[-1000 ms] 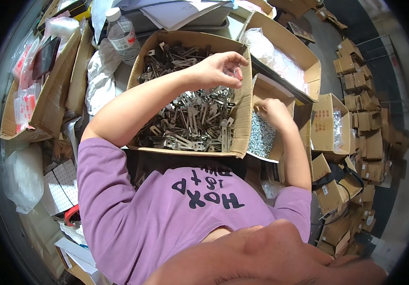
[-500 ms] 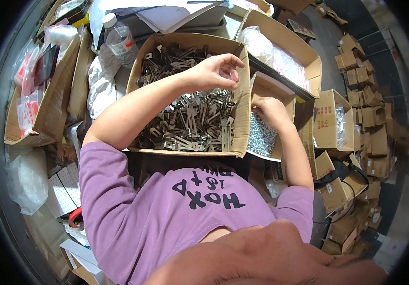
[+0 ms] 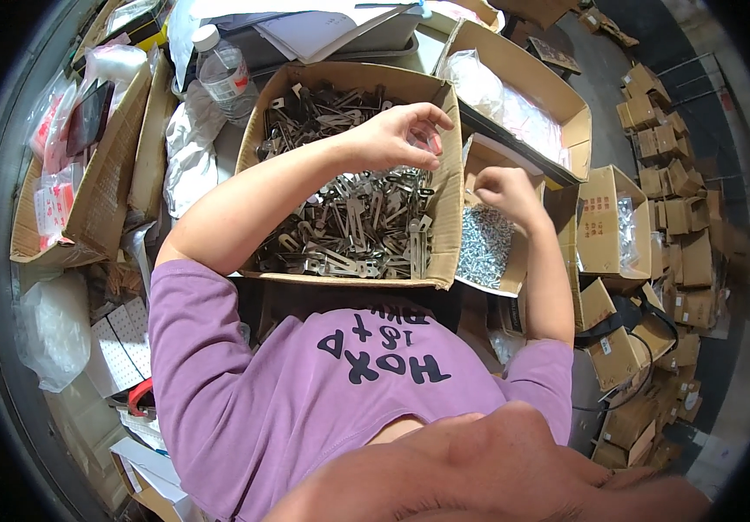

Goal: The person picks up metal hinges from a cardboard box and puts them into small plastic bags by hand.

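My left hand (image 3: 401, 139) is above the right side of a large cardboard box (image 3: 449, 178). Its fingers curl around a small clear plastic piece (image 3: 425, 137) with a hint of red; the exact kind does not show. Below it in the box lies a heap of flat metal clips (image 3: 353, 217), some shiny, others dark. My right hand (image 3: 510, 193) hovers over a smaller box (image 3: 514, 265) of silvery screws (image 3: 485, 244). Its thumb and fingers are pinched together, and anything between them is too small to make out.
An open box (image 3: 577, 130) with clear plastic bags stands behind my right hand. A plastic bottle (image 3: 225, 78) and white cloth (image 3: 190, 157) sit left of the clips. Farther left is another box (image 3: 100, 204) with bagged goods and a phone (image 3: 89, 117). Cartons (image 3: 688, 261) pile up at right.
My right hand has risen off the screws and shifted slightly right, showing more of them. My left hand stays nearly in place, still around the clear plastic piece.
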A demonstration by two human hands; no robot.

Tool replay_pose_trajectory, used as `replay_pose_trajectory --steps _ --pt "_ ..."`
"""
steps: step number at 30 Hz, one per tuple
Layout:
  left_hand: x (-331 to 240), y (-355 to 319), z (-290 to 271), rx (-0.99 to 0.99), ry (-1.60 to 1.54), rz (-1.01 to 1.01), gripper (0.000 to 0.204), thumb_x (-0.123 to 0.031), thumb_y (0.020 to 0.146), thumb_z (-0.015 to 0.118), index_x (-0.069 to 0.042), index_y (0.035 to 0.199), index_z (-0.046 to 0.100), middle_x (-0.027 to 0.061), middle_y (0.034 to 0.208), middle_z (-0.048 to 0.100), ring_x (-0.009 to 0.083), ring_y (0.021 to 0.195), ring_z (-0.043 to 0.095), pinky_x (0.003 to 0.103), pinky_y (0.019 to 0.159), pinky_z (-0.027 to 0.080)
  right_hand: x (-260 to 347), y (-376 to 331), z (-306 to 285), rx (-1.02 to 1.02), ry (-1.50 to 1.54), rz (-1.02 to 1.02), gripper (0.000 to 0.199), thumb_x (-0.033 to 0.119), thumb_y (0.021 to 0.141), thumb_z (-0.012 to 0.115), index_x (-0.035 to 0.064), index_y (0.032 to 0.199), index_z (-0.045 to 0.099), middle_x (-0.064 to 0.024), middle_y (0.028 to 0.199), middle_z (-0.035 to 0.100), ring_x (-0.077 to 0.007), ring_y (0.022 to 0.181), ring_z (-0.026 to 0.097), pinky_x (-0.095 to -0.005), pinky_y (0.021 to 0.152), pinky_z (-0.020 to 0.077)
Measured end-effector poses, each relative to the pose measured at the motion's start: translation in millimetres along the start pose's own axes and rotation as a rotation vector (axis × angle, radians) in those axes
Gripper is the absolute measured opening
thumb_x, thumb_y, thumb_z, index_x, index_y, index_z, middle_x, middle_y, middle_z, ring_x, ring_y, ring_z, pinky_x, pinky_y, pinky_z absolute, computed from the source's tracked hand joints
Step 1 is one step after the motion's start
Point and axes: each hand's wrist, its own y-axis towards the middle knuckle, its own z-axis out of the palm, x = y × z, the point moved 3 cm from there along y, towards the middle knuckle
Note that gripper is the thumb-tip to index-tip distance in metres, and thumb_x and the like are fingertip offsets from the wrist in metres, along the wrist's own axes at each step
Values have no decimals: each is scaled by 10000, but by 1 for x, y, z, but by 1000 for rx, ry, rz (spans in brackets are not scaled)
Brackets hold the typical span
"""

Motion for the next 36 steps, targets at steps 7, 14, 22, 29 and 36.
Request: replay_pose_trajectory --steps 7,14,22,29,36 --pt "9 3 4 82 -33 32 569 -42 736 733 -49 1230 451 15 936 545 101 920 531 263 849 465 40 -4 -31 -132 636 -250 110 -2 788 667 -24 891 637 -20 806 631 -63 705 579 -207 633 479" --pt "-1 -2 12 119 -22 85 544 -9 727 701 -48 1207 448 33 1011 539 118 957 535 273 840 480 100 6 -23 -127 384 -522 171 0 800 652 -25 967 626 -78 934 606 -137 827 602 -253 761 487" --pt "4 2 0 23 -103 50 469 -51 814 653 -11 1226 433 83 1067 588 119 976 565 271 853 480 106 9 -17 -294 10 -545 104 98 738 676 33 801 626 -144 1060 524 -302 995 523 -381 875 430" --pt "2 5 -6 -118 -74 124 205 -152 893 608 34 978 597 61 863 647 105 826 607 248 779 497 74 19 -9 -203 416 -169 137 122 787 670 -2 798 614 -25 770 617 -84 688 556 -230 623 450" --pt "2 3 -3 -154 65 119 174 -144 898 597 27 908 623 40 799 643 84 748 596 227 695 493 78 28 0 -154 491 -303 152 156 829 612 8 850 585 21 709 551 -37 629 453 -196 545 378"
